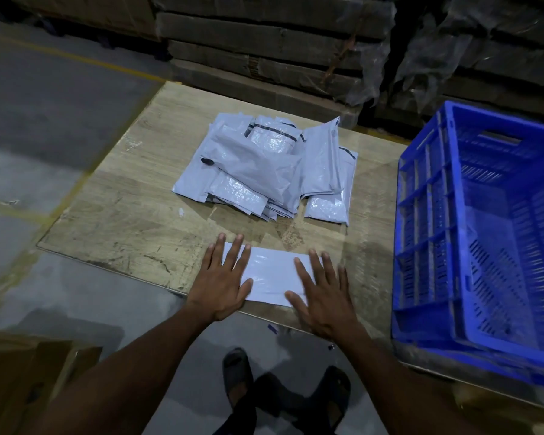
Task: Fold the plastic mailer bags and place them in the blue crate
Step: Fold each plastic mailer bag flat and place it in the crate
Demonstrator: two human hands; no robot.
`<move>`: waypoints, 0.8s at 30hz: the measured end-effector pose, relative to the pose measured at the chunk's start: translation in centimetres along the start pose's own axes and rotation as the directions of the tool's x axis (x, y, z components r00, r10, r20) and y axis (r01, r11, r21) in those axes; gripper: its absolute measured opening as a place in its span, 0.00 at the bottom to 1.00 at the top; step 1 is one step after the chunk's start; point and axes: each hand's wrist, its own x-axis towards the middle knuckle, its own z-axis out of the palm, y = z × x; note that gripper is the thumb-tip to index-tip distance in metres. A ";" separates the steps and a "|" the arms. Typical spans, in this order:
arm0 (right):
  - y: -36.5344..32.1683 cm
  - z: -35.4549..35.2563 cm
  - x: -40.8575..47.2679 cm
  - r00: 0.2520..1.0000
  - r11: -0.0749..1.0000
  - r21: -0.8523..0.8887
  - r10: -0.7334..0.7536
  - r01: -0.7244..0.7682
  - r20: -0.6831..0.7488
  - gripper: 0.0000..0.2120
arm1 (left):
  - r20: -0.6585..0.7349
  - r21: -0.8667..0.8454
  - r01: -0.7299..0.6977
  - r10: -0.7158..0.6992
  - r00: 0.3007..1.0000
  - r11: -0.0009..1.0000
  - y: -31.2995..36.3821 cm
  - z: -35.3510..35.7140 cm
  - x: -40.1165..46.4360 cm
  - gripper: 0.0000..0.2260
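Currently head view: left hand (222, 279) and right hand (322, 295), both flat with fingers straight, press one folded mailer bag (272, 274) at the surface's (123, 215) near edge. Unfolded pile (264, 171) lies beyond. Fold-flattening step; next likely lift into blue crate (421, 215) at right.

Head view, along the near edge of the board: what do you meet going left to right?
Left hand → folded mailer bag pressed flat under both hands → right hand → blue crate.
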 end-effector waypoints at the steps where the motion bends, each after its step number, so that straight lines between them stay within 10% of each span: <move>1: -0.2 -0.1 -0.1 1.000 0.999 0.018 0.027 -0.027 -0.008 0.38 | 0.002 -0.001 -0.004 0.004 1.000 1.000 0.0 0.0 0.0 0.34; 4: -1.2 -0.2 -0.6 0.994 0.999 0.036 -0.009 0.013 -0.111 0.43 | 0.006 0.001 0.001 -0.001 1.000 1.000 -0.1 0.1 0.2 0.34; 8: -2.0 0.0 -0.7 0.927 0.946 0.021 -0.312 0.323 -0.206 0.21 | 0.023 -0.019 0.000 0.001 1.000 1.000 0.0 0.2 0.3 0.34; 16: -2.2 0.2 0.1 0.917 0.961 0.006 -0.260 0.275 -0.302 0.02 | 0.058 -0.064 -0.068 0.072 0.996 0.996 0.7 -0.9 -0.1 0.40; 20: -2.1 -0.9 0.6 0.882 0.948 0.115 -0.227 0.297 -0.412 0.02 | 0.031 -0.016 -0.176 0.176 0.984 0.984 0.7 -1.5 -0.4 0.38; 24: -1.8 -1.8 -1.2 0.751 0.830 -0.160 -0.552 0.534 -0.363 0.17 | 0.056 -0.044 -0.109 0.111 0.992 0.993 0.3 -1.4 0.2 0.44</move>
